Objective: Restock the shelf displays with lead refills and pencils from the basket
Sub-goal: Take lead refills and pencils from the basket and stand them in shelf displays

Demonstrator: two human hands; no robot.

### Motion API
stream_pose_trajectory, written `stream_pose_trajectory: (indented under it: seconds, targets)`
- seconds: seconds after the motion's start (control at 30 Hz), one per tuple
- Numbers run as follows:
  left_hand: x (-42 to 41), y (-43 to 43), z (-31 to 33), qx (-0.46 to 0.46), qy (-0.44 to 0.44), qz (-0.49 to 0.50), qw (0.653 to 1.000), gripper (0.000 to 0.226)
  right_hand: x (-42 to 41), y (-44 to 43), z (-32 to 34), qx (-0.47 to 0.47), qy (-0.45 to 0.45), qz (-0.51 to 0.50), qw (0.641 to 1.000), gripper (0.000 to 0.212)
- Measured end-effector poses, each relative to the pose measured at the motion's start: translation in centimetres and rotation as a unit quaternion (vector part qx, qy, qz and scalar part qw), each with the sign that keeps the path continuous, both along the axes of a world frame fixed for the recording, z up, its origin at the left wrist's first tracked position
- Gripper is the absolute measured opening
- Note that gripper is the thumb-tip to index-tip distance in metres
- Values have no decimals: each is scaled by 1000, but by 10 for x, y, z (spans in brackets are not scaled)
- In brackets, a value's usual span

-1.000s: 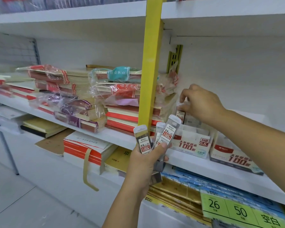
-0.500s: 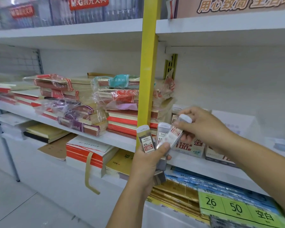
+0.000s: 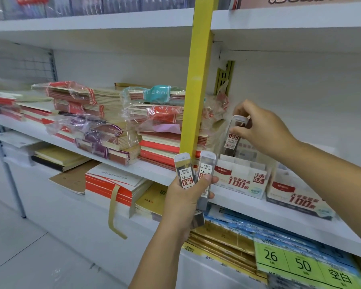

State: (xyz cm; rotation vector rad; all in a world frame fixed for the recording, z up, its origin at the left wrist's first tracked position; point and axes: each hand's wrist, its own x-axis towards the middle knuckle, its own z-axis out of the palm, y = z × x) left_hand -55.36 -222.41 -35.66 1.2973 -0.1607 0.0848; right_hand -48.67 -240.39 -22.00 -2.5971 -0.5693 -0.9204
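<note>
My left hand (image 3: 183, 202) grips a bunch of clear lead refill tubes (image 3: 184, 171) with red and white labels, held upright in front of the shelf edge. My right hand (image 3: 261, 130) pinches one lead refill tube (image 3: 233, 135) by its white cap end, upright, just above the back of a white display box (image 3: 241, 179) printed "100" and "HB 0.5". A second display box (image 3: 296, 195) of the same kind stands to its right on the white shelf (image 3: 248, 207). The basket is out of view.
A yellow upright post (image 3: 196, 80) stands just left of the display boxes. Wrapped stacks of notebooks (image 3: 104, 119) fill the shelf to the left. Below lie gold and blue paper packs (image 3: 227, 236) and a green price label (image 3: 300, 265). Another white shelf (image 3: 279, 24) runs overhead.
My right hand took one tube from the bunch in my left hand and carried it up and right, over the left display box. My left hand stayed in place.
</note>
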Motion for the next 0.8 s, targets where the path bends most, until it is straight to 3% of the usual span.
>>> stream_pose_trajectory:
  seconds: [0.27,0.43,0.5,0.7,0.8]
  targets:
    - [-3,3,4,2,6,0,1000,8,17,-1,-7,78,88,-28,993,23]
    - [-5,2,5,-12,0,-4,1000,39,17,3,-11,-37,68,-70,995,24]
    - [-5,2,5,-15,-3,-1,1000,46,17,3,-13,-30,65,-65,995,21]
    - [-3,3,3,-21,-10,1,1000,50,22,0,-7,103,103,-38,989,14]
    - [-3,3,3,-27,-7,-2,1000,53,25,-2,-9,36,81,-71,994,18]
